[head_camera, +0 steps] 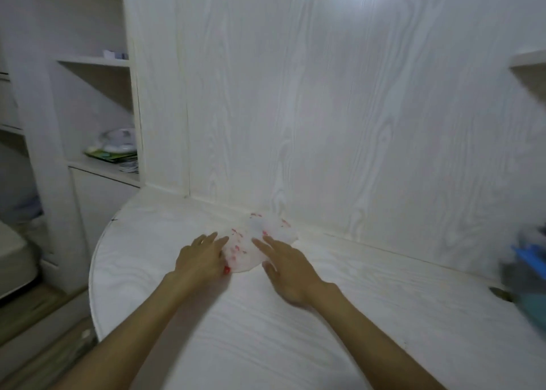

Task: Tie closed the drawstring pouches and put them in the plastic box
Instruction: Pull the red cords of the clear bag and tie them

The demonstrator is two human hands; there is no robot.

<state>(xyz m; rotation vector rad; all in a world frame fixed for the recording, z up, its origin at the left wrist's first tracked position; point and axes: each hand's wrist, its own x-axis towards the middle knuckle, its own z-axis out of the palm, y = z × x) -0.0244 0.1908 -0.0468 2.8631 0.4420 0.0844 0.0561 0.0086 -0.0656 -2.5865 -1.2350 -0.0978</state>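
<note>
A small heap of white drawstring pouches (257, 242) with red print lies on the white table (266, 330), close to the back wall. My left hand (199, 258) rests at the heap's left edge, fingers apart, with a bit of red showing under its thumb. My right hand (291, 270) lies flat at the heap's right edge, its forefinger stretched over the nearest pouch. Neither hand has lifted a pouch. A blurred bluish container (529, 268), possibly the plastic box, is cut off at the right edge.
A white wood-grain wall (339, 109) stands right behind the pouches. Open shelves (106, 159) with papers and a bag are at the left. The table's rounded edge drops to the floor on the left.
</note>
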